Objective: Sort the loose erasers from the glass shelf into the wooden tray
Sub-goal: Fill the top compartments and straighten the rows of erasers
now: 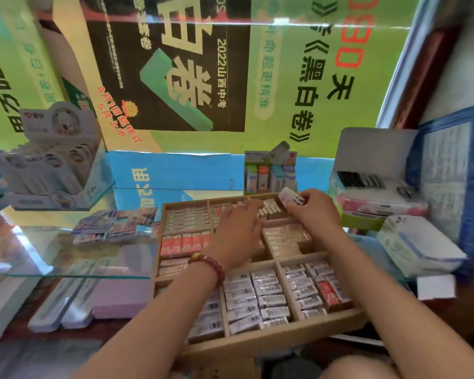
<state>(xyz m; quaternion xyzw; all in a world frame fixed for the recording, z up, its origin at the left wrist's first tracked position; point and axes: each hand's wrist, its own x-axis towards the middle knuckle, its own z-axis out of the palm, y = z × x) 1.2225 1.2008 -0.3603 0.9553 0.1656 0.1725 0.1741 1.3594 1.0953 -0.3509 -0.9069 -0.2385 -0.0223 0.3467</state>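
Observation:
A wooden tray (268,341) with several compartments full of wrapped erasers sits in front of me. My right hand (316,207) pinches a white and pink wrapped eraser (290,197) above the tray's far right compartment. My left hand (237,231), with a red bead bracelet on the wrist, reaches flat over the tray's middle, its fingers stretched toward the far row of erasers. A pile of loose erasers (115,222) lies on the glass shelf (66,269) to the left of the tray.
A white display box (58,165) stands at the back left. A pack of coloured tubes (270,170) stands behind the tray. Boxes (378,192) and a stack of white packets (419,244) sit to the right. Long packs and a purple pad (121,294) lie under the glass.

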